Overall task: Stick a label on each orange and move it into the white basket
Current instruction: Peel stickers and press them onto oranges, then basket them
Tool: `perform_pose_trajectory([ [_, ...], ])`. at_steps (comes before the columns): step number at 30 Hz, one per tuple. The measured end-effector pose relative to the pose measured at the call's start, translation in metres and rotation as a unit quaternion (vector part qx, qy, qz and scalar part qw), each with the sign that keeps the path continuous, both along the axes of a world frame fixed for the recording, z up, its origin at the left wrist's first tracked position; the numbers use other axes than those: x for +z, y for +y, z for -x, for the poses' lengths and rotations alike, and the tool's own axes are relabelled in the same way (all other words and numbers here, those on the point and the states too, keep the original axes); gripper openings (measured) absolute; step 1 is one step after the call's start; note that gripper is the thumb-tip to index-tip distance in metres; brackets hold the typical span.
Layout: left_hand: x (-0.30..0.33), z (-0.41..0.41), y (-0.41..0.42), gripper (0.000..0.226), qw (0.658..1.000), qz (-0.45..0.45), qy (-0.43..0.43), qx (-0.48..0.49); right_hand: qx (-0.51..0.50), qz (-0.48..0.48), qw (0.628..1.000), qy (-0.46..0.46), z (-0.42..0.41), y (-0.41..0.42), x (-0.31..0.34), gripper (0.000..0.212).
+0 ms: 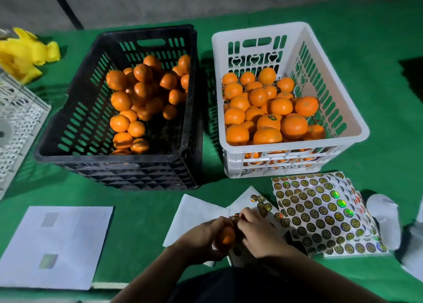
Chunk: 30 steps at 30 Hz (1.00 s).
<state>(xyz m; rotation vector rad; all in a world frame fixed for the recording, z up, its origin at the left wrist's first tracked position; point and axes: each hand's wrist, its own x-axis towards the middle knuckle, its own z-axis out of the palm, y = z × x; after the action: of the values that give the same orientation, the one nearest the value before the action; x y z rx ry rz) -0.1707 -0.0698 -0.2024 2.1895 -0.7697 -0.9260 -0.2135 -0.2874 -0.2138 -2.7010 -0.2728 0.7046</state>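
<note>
Labelling one orange (225,237), held near centre just above the surface (142,213) in the left hand (201,236), fingers wrapped round it. Right hand (254,228) pinches what looks like a label (236,216) at the top of the fruit; too small to be sure it is stuck down. Sticker sheets (320,213) lie just right of the hands, one partly under them. White basket (357,128) far right, well filled with oranges; black crate (75,128) far left holds those left to do. Step: label going on. Next, probably: press it flat, then carry the orange over to the white basket and release it. White paper (57,245) near left, yellow bag (23,53) far left.
</note>
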Motion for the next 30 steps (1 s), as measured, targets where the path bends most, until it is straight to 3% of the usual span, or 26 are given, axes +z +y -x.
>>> perform_pose_trajectory([
  [6, -0.004, 0.002, 0.005, 0.068, 0.997, -0.019, 0.036, 0.061, 0.035, 0.044, 0.998, -0.02, 0.0, 0.003, 0.001, 0.025],
  [11, -0.009, 0.009, 0.007, 0.066, 0.994, -0.025, 0.043, 0.094, 0.041, 0.035, 0.998, -0.044, 0.001, 0.004, 0.0, 0.037],
  [13, -0.01, 0.01, 0.007, 0.066, 0.994, -0.025, 0.044, 0.098, 0.004, -0.005, 0.998, -0.063, 0.002, 0.002, 0.001, 0.025],
  [16, -0.006, 0.009, 0.006, 0.07, 0.993, -0.016, 0.047, 0.108, -0.134, -0.122, 0.979, -0.089, 0.002, -0.003, 0.009, 0.006],
  [18, 0.001, 0.007, 0.005, 0.07, 0.992, -0.002, 0.043, 0.12, -0.255, -0.234, 0.937, -0.044, -0.002, -0.006, 0.02, 0.004],
  [21, 0.016, 0.005, 0.003, 0.068, 0.989, 0.04, 0.017, 0.143, -0.396, -0.395, 0.829, 0.0, -0.006, -0.012, 0.04, 0.006],
  [23, 0.028, 0.004, 0.001, 0.066, 0.984, 0.066, -0.004, 0.164, -0.423, -0.478, 0.769, 0.02, -0.009, -0.014, 0.055, 0.006],
  [25, 0.04, 0.001, -0.004, 0.066, 0.98, 0.083, -0.017, 0.179, -0.413, -0.532, 0.739, 0.034, -0.012, -0.013, 0.071, 0.009],
  [27, 0.052, -0.001, -0.011, 0.069, 0.977, 0.096, -0.031, 0.187, -0.37, -0.533, 0.76, 0.028, -0.015, -0.011, 0.087, 0.01],
  [30, 0.067, -0.001, -0.019, 0.073, 0.972, 0.12, -0.049, 0.196, -0.282, -0.487, 0.827, 0.001, -0.019, -0.004, 0.108, 0.015],
])
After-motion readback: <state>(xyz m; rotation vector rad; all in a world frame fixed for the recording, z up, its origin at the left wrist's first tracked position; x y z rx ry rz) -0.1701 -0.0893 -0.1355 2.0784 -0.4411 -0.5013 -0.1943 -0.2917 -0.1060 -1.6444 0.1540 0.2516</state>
